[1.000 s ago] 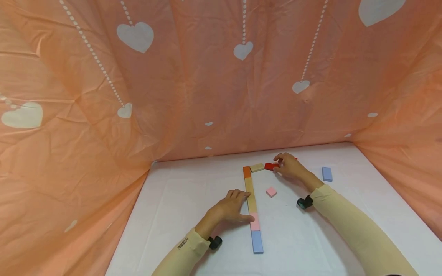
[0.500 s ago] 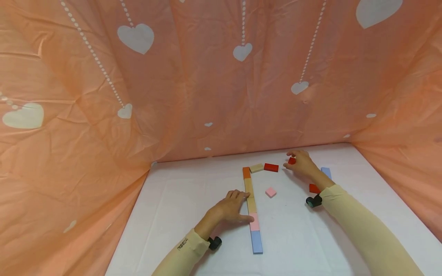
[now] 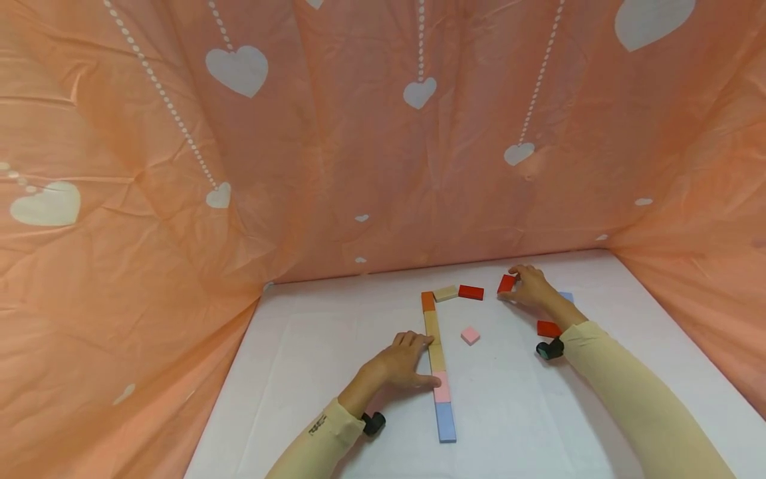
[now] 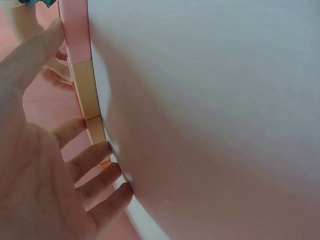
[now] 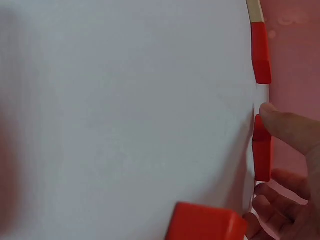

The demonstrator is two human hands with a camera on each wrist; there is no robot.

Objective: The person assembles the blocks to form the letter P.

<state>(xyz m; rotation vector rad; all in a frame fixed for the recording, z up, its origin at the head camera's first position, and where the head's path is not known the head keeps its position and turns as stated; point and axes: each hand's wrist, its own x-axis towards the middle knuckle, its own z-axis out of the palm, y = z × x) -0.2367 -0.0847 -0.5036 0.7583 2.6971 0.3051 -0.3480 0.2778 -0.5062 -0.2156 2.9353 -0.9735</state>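
A straight row of blocks runs away from me in the head view: a blue block (image 3: 445,422), a pink block (image 3: 441,394), two wooden blocks (image 3: 438,359) and an orange block (image 3: 427,301). My left hand (image 3: 391,364) lies along its left side, thumb at the pink block and fingertips by the wooden ones, fingers extended. From the orange end, a beige block (image 3: 445,293) and a red block (image 3: 471,293) lead rightward. Past a gap, my right hand (image 3: 532,287) pinches another red block (image 5: 262,159) between thumb and fingers, at the table surface.
A pink square block (image 3: 470,335) lies right of the row. Under the right wrist is a further red block (image 3: 548,328), and a blue block (image 3: 566,297) is partly hidden behind that forearm. An orange curtain (image 3: 383,166) with hearts borders the white table (image 3: 299,346).
My right hand has moved rightward, away from the red block beside the beige one, and the red block it now pinches has turned. The left hand has stayed put.
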